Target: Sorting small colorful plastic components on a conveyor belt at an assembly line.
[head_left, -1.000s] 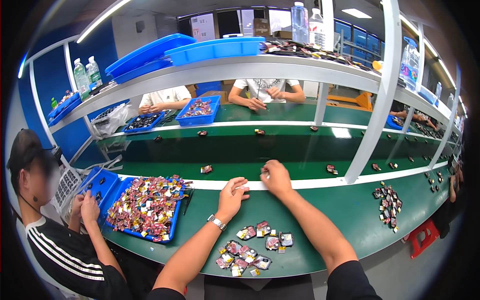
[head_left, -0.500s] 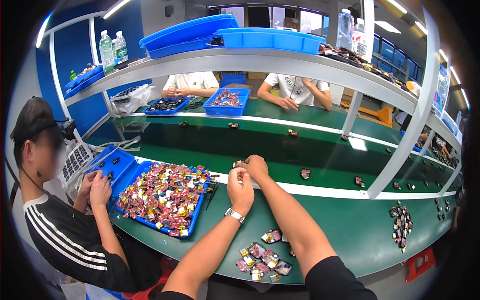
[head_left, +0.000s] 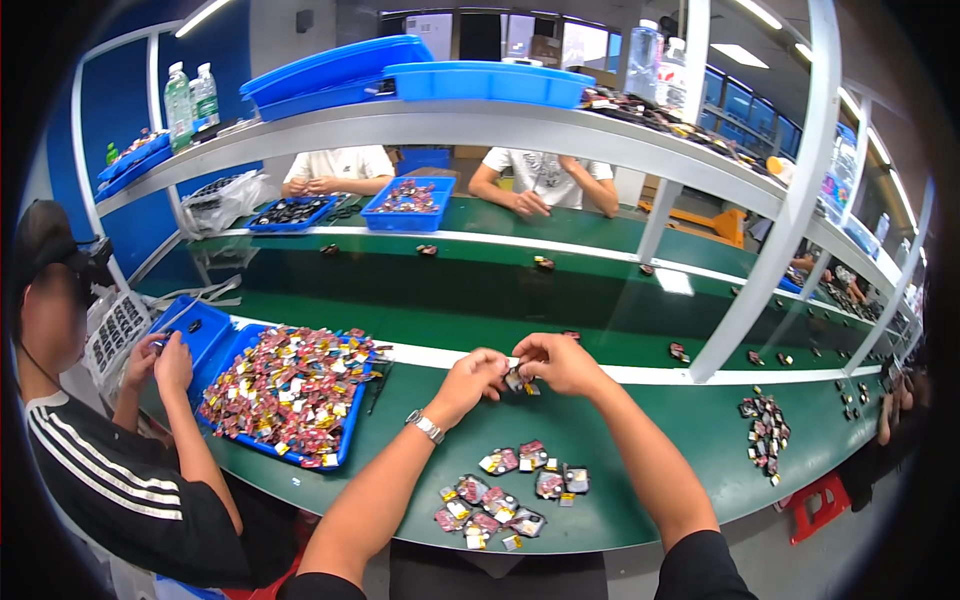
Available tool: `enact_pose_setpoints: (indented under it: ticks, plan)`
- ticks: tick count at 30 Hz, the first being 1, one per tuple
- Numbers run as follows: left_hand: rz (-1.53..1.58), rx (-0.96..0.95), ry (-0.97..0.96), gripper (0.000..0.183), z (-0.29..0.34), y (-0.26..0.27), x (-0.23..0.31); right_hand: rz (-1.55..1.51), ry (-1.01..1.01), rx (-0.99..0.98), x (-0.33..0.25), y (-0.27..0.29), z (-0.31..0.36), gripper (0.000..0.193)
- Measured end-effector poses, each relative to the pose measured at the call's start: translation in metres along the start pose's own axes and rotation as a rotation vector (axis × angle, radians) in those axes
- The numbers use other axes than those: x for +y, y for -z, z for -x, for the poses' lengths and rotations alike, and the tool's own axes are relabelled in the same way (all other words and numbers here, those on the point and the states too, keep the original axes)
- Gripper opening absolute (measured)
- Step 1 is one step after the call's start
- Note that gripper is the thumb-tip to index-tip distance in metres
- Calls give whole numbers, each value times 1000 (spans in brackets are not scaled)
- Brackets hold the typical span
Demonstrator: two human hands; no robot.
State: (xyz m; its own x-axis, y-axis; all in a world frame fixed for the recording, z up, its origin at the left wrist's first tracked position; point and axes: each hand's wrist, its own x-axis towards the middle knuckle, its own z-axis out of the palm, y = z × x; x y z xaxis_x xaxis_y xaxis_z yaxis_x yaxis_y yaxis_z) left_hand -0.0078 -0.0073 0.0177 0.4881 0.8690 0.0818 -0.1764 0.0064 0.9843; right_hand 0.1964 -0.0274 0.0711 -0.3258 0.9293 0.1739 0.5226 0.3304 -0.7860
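Observation:
Above the white strip along the belt's near edge, my right hand (head_left: 562, 365) pinches a small electronic module (head_left: 519, 381) with a dark casing and a yellow-taped part. My left hand (head_left: 474, 382), with a metal watch on its wrist, has its fingers closed against the module's left side. Most of the module is hidden by fingers. Between my forearms, on the green worktop (head_left: 625, 440), lies a loose group of similar modules (head_left: 490, 505) with red boards and silver or yellow-taped cells. Left of my left hand, a blue tray (head_left: 345, 430) is heaped with small red-and-yellow board parts (head_left: 285, 390).
A co-worker (head_left: 110, 480) sits close on my left, handling a small dark piece over another blue tray (head_left: 200, 330). More modules (head_left: 765, 435) lie in a cluster to the right. Metal posts (head_left: 765, 260) and a shelf (head_left: 480, 118) stand over the belt (head_left: 420, 290).
My view has swung right. My hands have come back toward me from over the belt and drawn slightly apart, bringing the module between them. More of the worktop group shows between my forearms.

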Motion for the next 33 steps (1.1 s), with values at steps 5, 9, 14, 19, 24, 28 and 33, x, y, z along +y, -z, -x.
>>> enact_pose_setpoints:
  ticks: [5, 9, 14, 19, 24, 28, 33]
  plan:
    - [97, -262, 169, 21, 8, -17, -8, 49, 19, 106, -12, -5, 45, 24]
    - [177, -267, 155, 33, 13, -31, -5, 423, 307, 469, -4, -23, 69, 23]
    - [210, -223, 171, 37, 14, -33, -9, 467, 279, 478, 1, -38, 75, 20]
    - [326, -185, 203, 34, 13, -31, -11, 554, 302, 476, 2, -38, 75, 22]
    - [348, -188, 224, 32, 14, -29, -11, 581, 416, 423, 4, -27, 74, 17]
    - [328, -186, 207, 32, 13, -30, -14, 470, 397, 322, 7, -18, 74, 16]
    - [192, -164, 191, 32, 13, -36, -12, 462, 351, 276, 8, -13, 75, 11]
